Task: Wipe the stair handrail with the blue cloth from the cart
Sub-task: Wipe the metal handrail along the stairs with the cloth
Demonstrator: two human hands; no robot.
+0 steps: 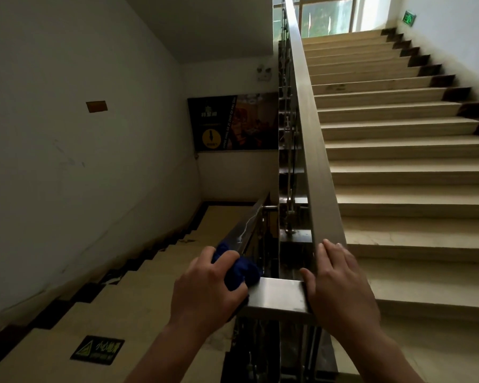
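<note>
Stairwell, seen from above the hands. At 7 o'clock, a floor sticker (97,350): warning triangle w/ yellow-green Chinese chars, too blurred to read. At 6 o'clock, the left hand (208,288) has its fingers curled round the bunched blue cloth (239,272), held on the rail's corner. At 12 o'clock, a dark poster (233,122) w/ a yellow circle and down arrow; its vertical text is illegible. The steel handrail (277,295) turns at 6 o'clock, then climbs toward 12. At 5 o'clock, the right hand (340,288) lies flat on the rail, fingers straight and together. At 1 o'clock, a green exit sign (409,18), wording unreadable.
</note>
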